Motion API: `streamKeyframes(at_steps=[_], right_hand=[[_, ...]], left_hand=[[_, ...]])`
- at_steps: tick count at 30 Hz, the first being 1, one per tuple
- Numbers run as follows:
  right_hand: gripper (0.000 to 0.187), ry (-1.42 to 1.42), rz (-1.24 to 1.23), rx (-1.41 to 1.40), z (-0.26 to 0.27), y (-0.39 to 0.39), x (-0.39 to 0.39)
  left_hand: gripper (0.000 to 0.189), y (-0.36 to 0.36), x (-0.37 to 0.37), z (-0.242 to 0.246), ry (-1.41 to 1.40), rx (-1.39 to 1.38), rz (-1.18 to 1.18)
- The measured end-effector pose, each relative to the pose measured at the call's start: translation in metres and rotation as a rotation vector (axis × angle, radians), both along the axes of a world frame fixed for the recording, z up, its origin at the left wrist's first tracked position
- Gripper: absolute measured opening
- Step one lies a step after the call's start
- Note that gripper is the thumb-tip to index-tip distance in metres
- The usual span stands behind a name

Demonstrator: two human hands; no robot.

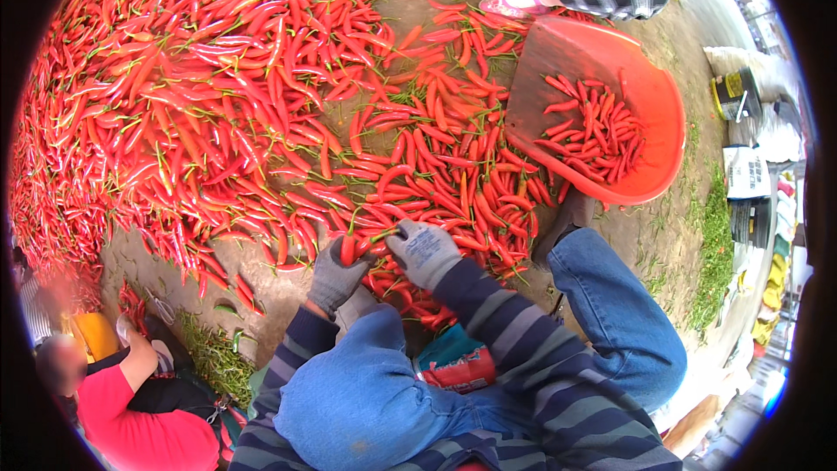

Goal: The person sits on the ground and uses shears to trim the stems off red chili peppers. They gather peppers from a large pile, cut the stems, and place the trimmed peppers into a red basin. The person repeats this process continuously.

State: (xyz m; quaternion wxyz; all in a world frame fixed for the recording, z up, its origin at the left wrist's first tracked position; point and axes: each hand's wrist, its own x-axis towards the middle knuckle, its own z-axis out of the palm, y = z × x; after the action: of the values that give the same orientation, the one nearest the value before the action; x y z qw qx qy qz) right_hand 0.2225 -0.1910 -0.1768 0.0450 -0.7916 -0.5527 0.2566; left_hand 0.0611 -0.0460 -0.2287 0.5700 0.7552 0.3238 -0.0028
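Red chili peppers (261, 91) with green stems lie in a broad heap over the ground in front of me. My left hand (339, 273), in a grey glove, grips a red chili (348, 250) whose green stem points up. Just to its right, my right hand (424, 254), in a grey printed glove, pinches the green stem end of a chili between thumb and fingers. Both hands are above the near edge of the pile, between my knees. A red plastic scoop-shaped basket (664, 124) beyond my right knee holds red chilies (601, 127), mostly without visible stems.
A person in a pink shirt (147, 418) sits at lower left beside a pile of green stems (219, 353). Another person's pink shoe (516, 1) is near the basket's far side. Buckets (737, 95), sacks and a strip of green stems (713, 255) line the right.
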Motion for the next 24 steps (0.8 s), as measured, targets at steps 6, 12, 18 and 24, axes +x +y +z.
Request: streamKeyframes(at_steps=[6,12,18,24], right_hand=[[0.034,0.595,-0.676,0.154,-0.042,-0.017,-0.047],[0.039,0.597,-0.536,0.241,-0.045,-0.011,-0.044],[0.033,0.388,-0.274,-0.004,-0.014,-0.004,-0.009],[0.044,-0.081,-0.689,-0.021,-0.036,-0.002,0.057]], left_hand=[[0.025,-0.008,-0.011,0.002,0.068,-0.55,0.353],[0.032,-0.036,-0.005,-0.005,0.034,-0.48,0.2],[0.024,-0.033,-0.006,-0.009,0.069,-0.531,0.105],[0.017,-0.029,-0.005,-0.002,-0.075,-0.568,0.156]])
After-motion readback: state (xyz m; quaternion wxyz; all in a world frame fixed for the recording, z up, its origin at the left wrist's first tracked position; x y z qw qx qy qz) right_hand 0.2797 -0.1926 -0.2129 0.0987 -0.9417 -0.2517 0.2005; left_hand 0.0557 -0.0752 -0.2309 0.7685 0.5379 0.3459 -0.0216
